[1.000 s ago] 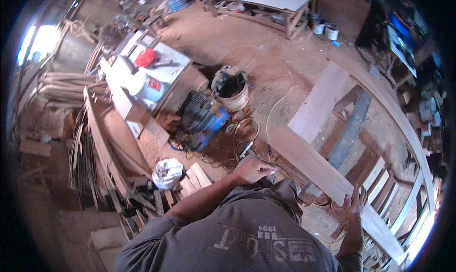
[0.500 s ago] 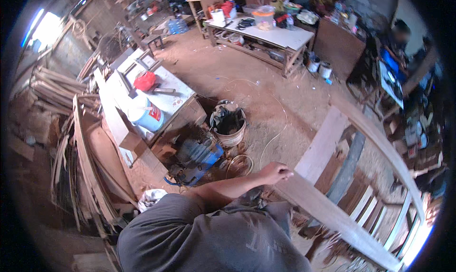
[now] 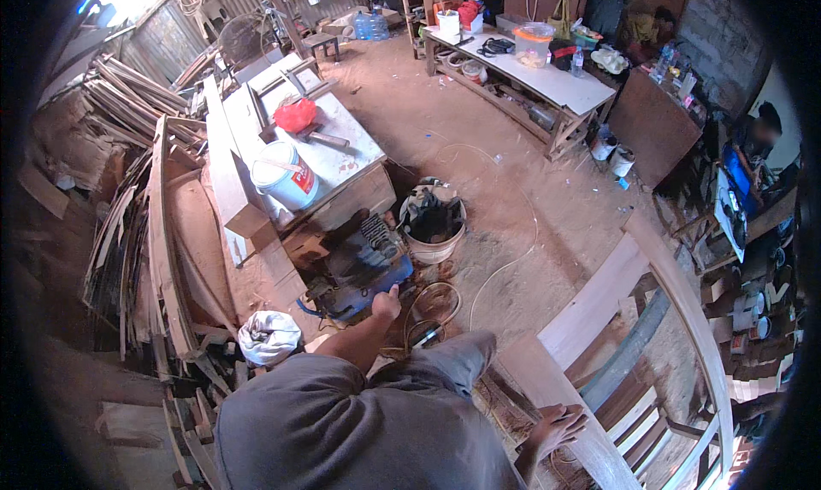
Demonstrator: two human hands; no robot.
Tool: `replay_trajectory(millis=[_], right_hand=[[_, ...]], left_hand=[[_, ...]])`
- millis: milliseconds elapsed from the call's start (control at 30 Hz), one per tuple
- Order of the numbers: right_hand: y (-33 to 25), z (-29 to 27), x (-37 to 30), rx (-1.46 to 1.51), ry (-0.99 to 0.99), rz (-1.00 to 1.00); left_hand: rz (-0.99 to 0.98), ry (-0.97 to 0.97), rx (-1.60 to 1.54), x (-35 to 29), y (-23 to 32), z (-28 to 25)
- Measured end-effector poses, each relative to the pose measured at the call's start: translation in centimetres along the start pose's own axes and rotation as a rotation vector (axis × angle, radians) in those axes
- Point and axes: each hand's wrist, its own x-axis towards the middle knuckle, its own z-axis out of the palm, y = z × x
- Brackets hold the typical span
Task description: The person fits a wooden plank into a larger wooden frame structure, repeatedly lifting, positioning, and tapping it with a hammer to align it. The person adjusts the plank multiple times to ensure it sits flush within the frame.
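My left hand [image 3: 387,304] hangs in front of a blue machine [image 3: 363,276] on the floor; its fingers look loosely curled, with nothing visible in them. My right hand [image 3: 558,425] is open, its fingers stretched out over the near board of a large wooden frame [image 3: 552,386]. The frame has a wide pale cross board [image 3: 593,304], a curved far rail [image 3: 680,310] and several slats [image 3: 629,422]. A bluish-grey bar [image 3: 629,353] also runs across the frame.
A white-topped worktable [image 3: 342,169] holds a white bucket [image 3: 285,175], a red bag [image 3: 295,115] and a hammer-like tool. A bin [image 3: 434,249] and coiled hose [image 3: 436,306] are on the floor. Wood strips [image 3: 137,88] pile up left. A person [image 3: 761,135] sits far right.
My left hand has left the frame's near board and moved left toward the blue machine. My right hand has come further into view over the board. The view has shifted.
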Motion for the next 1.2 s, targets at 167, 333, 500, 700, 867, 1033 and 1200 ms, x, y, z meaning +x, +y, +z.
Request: replay_trajectory(millis=[167, 333, 500, 700, 867, 1033, 1200], right_hand=[[-1.5, 0.7, -0.3, -0.114, 0.119, 0.035], [-1.0, 1.4, 0.0, -0.175, 0.112, 0.006], [-1.6, 0.3, 0.4, -0.055, -0.099, 0.153], [-7.4, 0.6, 4.8, -0.18, 0.119, 0.189], [-8.6, -1.5, 8.7, -0.021, 0.158, 0.34], [-8.4, -2.1, 11.3, 0.111, 0.222, 0.464], [-16.1, -1.5, 14.5, 0.245, 0.254, 0.39]], left_hand=[[-0.038, 0.036, 0.057, -1.2, 3.5, -2.0], [-0.041, 0.044, -0.387, 7.0, 13.7, -9.1], [-0.177, 0.343, -0.373, 21.5, 21.4, -15.4], [-0.336, 0.485, -0.299, 43.4, 21.2, -21.5], [0.327, 0.064, 0.941, 53.5, 16.7, -26.6], [0.275, 0.113, 0.995, 56.0, 22.0, -27.0], [0.039, 0.354, -0.236, 51.4, 28.4, -23.3]])
